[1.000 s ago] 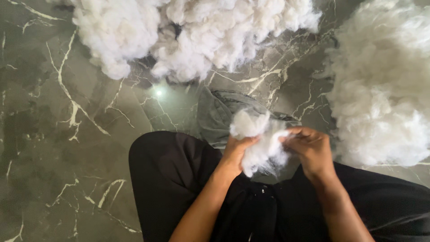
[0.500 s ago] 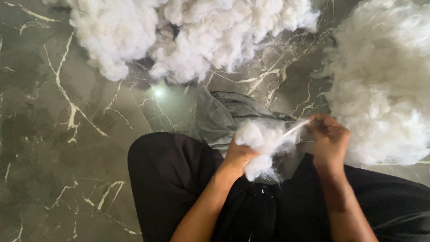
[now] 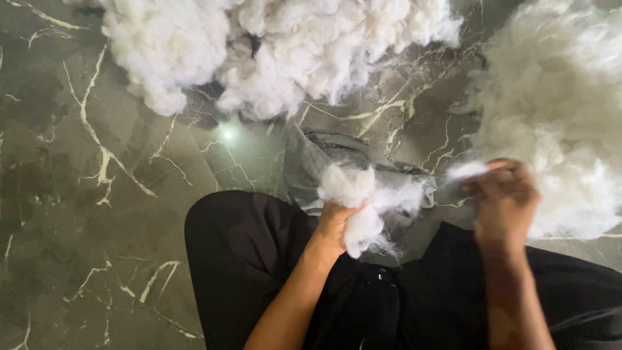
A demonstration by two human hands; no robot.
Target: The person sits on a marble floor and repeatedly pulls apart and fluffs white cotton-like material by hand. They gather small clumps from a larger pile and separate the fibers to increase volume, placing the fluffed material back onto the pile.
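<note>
Head view: left hand [image 3: 334,223] clamps the tuft [image 3: 353,194] over the lap while right hand [image 3: 502,198], blurred, pinches 1 wisp [image 3: 468,170] just beside the right pile [image 3: 557,129]; best to tease small, even pulls, with the far pile [image 3: 272,52] beyond.

Glossy dark marble floor [image 3: 97,194] — white-veined

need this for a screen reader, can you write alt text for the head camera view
Seen from above, a seated person's left hand grips a clump of white fibre while the blurred right hand holds a small tuft near the fluffy pile on the right. Another white pile and grey cloth lie on dark marble floor.
</note>
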